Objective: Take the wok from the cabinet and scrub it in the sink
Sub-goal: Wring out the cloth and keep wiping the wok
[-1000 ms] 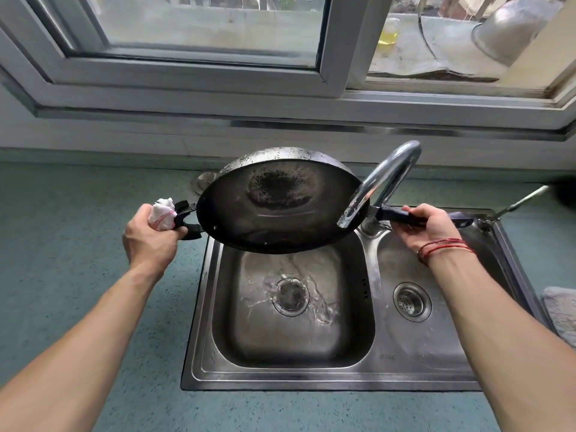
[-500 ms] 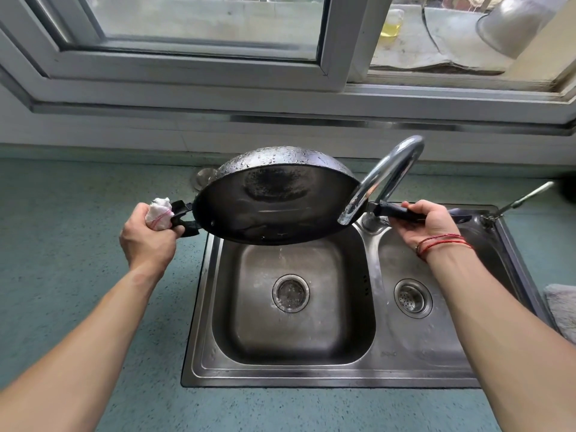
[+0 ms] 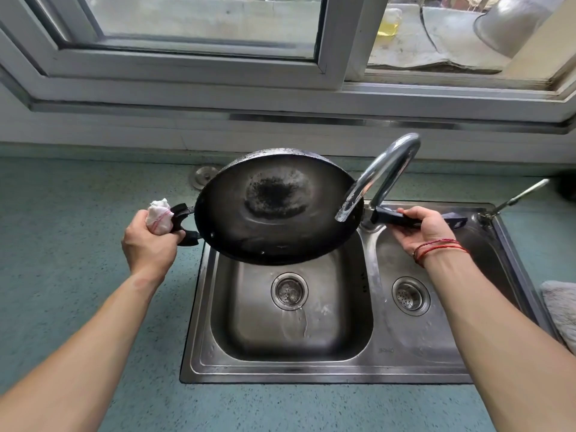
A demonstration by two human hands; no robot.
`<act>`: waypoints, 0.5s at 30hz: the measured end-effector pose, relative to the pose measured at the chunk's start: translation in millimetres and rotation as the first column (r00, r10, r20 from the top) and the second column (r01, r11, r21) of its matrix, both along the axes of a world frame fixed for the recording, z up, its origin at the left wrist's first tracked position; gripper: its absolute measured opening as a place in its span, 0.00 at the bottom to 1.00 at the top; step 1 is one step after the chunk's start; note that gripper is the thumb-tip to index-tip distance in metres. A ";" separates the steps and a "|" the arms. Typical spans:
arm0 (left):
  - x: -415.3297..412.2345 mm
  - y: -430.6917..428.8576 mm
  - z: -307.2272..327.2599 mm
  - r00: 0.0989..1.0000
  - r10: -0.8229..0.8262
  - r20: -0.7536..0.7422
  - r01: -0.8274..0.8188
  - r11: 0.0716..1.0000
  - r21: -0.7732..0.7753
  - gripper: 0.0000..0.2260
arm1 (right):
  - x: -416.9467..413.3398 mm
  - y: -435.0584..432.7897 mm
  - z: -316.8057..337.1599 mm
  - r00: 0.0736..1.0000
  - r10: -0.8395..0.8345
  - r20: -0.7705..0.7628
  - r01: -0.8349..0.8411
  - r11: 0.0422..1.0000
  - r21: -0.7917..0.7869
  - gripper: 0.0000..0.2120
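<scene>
A black wok (image 3: 277, 207) with a dark scorched patch in its middle hangs tilted toward me above the left basin of the steel double sink (image 3: 343, 369). My left hand (image 3: 149, 241) grips the small loop handle on the wok's left side together with a balled white cloth (image 3: 159, 215). My right hand (image 3: 424, 229) holds the long black handle on the right. The curved chrome tap (image 3: 380, 173) arches over the wok's right rim, its spout just above the edge. A thin trail of water lies in the left basin.
Teal countertop (image 3: 78, 198) surrounds the sink. A window frame (image 3: 330, 98) runs along the back wall. A second thin tap (image 3: 517, 198) stands at the sink's far right corner. A grey cloth (image 3: 561, 310) lies at the right edge. A metal plug (image 3: 204, 176) sits behind the wok.
The wok has tipped further toward me, showing more of its inside. Water that was splashing round the left drain has mostly run off. Both hands keep their grips.
</scene>
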State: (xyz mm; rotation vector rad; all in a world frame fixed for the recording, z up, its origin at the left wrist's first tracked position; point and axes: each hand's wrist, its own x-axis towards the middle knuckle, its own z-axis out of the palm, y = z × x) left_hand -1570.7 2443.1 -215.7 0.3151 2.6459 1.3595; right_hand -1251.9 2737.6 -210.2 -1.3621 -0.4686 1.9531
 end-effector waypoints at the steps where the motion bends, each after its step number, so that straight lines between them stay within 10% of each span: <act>1: 0.3 -0.9 -1.9 1.000 0.005 0.016 -0.005 1.000 -0.002 0.13 | 1.8 -1.8 -1.3 1.000 0.014 0.019 -0.014 1.000 0.004 0.08; 15: 22.7 -6.8 -18.3 0.987 0.001 0.164 0.013 0.996 -0.084 0.10 | 41.3 -18.9 -45.9 0.980 -0.024 0.197 0.034 0.998 -0.046 0.04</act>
